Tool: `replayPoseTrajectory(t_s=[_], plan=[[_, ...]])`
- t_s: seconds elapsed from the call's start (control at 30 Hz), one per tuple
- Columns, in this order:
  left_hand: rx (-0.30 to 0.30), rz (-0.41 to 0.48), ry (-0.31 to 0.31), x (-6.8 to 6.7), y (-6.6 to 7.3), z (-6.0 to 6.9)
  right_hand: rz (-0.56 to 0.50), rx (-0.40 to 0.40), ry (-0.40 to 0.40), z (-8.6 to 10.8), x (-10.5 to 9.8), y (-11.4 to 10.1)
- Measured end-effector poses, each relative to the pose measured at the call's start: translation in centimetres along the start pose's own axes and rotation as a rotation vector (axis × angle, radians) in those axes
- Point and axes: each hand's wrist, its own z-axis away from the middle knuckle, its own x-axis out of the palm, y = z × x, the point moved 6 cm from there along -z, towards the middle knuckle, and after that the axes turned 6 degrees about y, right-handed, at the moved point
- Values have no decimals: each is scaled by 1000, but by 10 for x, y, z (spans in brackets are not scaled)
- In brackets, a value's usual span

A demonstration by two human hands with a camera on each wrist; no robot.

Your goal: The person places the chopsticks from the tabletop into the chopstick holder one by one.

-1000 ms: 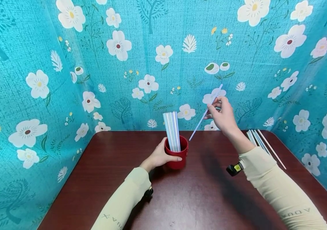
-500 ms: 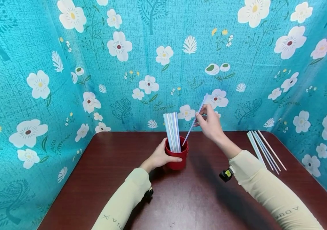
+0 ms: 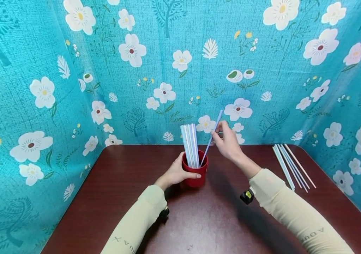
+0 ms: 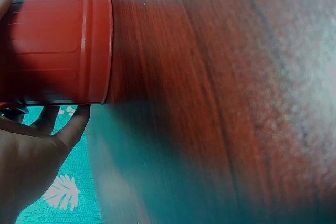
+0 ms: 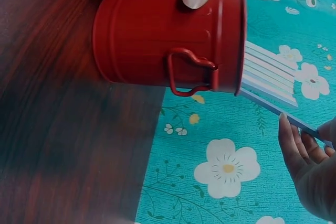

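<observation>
The right hand (image 3: 227, 143) pinches a blue straw (image 5: 265, 104) angled below its fingers (image 5: 288, 137) into a red pail (image 5: 147, 40) the left hand (image 3: 174, 173) grips.

Lower ends of sticks (image 3: 190, 144) invisible in cup (image 5: 152, 38)

Looks like a staged recording booth; can't tell what kind of building it's in. Evidence: turquoise floral cloth (image 3: 180, 84) screens the far side and both flanks, right up to the back edge of a glossy, dark red-brown wood-grain table (image 3: 129, 165) with rounded far corners. Black wrist-worn camera units (image 3: 246, 196) on both arms fit a recording setup.
</observation>
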Motion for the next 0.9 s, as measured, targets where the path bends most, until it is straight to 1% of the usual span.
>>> replayPoseTrajectory(t_s=[0.13, 0.23, 0.37, 0.4, 0.47, 0.6, 0.73, 0.9], plan=[[-3, 9, 1, 1, -1, -1, -3, 3, -3, 1, 3, 4], [-14, 21, -5, 0, 2, -1, 2, 8, -14, 2, 4, 7], [-15, 32, -12, -3, 23, 8, 7, 11, -22, 2, 6, 10], [-10, 29, -11, -3, 23, 8, 2, 12, -21, 2, 6, 11], [4, 24, -7, -3, 22, 7, 8, 14, -21, 2, 7, 13], [10, 8, -1, 0, 1, -1, 41, 17, -41, 1, 10, 12], [0, 12, -4, 0, 0, 0, 68, 10, -77, 0, 16, 10], [0, 21, -7, 0, 1, 1, 114, -20, -111, -1, 24, 11]])
